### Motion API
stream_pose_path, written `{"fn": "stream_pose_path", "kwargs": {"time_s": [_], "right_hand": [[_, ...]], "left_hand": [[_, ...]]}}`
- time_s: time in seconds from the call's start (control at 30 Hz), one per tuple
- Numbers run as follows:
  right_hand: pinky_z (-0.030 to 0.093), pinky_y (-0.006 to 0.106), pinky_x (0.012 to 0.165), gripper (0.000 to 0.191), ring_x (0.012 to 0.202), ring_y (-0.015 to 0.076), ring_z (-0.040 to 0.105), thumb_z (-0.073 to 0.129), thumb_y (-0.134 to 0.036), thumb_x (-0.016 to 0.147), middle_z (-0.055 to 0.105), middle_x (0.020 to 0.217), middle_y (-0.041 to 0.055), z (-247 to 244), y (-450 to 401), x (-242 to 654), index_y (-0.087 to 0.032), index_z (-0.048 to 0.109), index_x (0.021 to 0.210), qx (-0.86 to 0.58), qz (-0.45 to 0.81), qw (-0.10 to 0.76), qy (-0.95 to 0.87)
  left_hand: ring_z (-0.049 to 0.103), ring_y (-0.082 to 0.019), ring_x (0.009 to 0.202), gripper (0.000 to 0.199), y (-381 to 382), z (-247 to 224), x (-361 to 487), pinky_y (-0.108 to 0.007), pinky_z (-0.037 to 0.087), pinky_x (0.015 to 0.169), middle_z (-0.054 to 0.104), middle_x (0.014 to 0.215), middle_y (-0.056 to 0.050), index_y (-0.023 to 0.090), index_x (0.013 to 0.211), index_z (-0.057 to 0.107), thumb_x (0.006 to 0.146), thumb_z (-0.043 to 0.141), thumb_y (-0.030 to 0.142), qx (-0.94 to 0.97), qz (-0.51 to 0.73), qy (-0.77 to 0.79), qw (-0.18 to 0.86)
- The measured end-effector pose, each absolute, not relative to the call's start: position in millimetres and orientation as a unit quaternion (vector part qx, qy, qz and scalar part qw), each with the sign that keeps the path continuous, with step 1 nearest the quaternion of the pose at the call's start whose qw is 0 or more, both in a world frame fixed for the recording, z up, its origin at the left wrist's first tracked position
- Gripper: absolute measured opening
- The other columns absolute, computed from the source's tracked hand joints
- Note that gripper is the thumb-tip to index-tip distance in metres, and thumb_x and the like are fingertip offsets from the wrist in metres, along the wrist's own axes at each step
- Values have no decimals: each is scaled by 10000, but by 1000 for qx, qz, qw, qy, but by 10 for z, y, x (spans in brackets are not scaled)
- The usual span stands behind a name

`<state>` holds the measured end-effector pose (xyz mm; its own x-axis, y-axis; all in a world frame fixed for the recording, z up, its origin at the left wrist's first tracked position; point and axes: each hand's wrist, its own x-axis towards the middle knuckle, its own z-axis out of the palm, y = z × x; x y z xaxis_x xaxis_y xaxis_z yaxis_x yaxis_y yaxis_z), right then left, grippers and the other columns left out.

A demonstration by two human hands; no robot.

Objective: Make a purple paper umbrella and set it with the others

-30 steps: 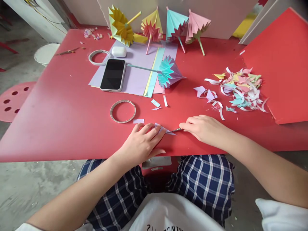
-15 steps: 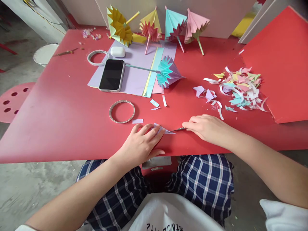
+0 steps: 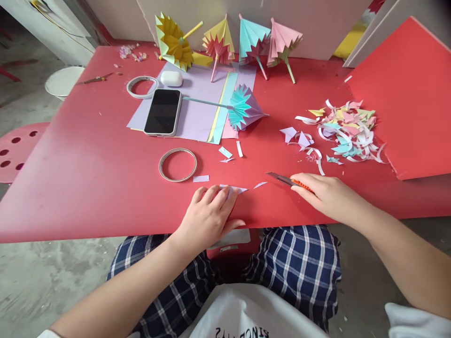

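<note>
My left hand (image 3: 208,211) lies on the red tabletop near its front edge, fingers bent and thumb apart, pressing down on a small folded piece of lilac paper (image 3: 239,190). Part of that paper is hidden under the fingers. Just right of it lies a thin lilac sliver (image 3: 260,185), apart from the piece. In my closed right hand (image 3: 319,193) is a utility knife (image 3: 282,179) with an orange handle, its blade pointing left and clear of the paper. A small lilac strip (image 3: 201,179) rests beyond my left hand.
Two tape rolls (image 3: 178,165) (image 3: 142,87) and a phone (image 3: 163,112) are on the left. A lilac paper umbrella (image 3: 248,108) lies on coloured sheets (image 3: 202,117). Several more umbrellas (image 3: 253,40) stand at the back. Paper scraps (image 3: 352,131) are heaped beside a red board (image 3: 416,103).
My right hand has drawn the knife to the right, away from the lilac paper. A thin sliver now lies separate from the piece. My left hand has barely moved.
</note>
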<state>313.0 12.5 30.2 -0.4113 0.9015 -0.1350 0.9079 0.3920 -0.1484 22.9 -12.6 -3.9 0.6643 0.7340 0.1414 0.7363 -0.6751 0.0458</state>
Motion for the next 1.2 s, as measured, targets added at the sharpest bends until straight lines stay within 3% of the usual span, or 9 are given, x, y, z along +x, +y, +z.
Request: {"fn": "stream_pose_path", "kwargs": {"time_s": [0.17,0.33,0.4,0.8,1.2], "right_hand": [[391,251,571,190,689,156,620,402,-282,896,655,852,17,333,-65,2786,-199,524,1015,557,-121,-25,821],[361,264,528,227,640,164,621,377,-276,906,658,793,37,226,-172,2494,-163,546,1007,526,-75,-16,847],[341,266,507,247,627,164,619,358,-278,913,654,770,35,200,-178,2438,-159,554,1004,518,-59,-3,853],[225,264,445,289,513,135,567,319,-291,923,601,654,14,202,-136,2416,-166,576,963,491,-5,33,870],[222,266,451,277,551,145,591,329,-281,917,627,694,18,259,-83,2398,-185,578,994,496,-36,67,865]], "left_hand": [[498,-287,962,705,-222,-38,267,-399,387,761,569,1107,-150,104,1304,407,822,364,618,-889,-89,-448,14],[485,-281,1047,456,-203,-40,217,-412,427,844,528,1205,-152,105,1217,487,883,412,406,-886,-151,-439,-16],[478,-269,1087,440,-184,-58,221,-400,425,898,532,1212,-151,82,1227,474,893,411,361,-898,-161,-408,-41],[481,-276,1126,538,-164,-120,245,-403,424,954,542,1224,-166,31,1243,458,878,428,425,-916,-150,-366,-60],[479,-280,1137,584,-157,-113,260,-411,429,933,500,1283,-174,43,1266,430,872,409,473,-923,-124,-363,-41]]}}
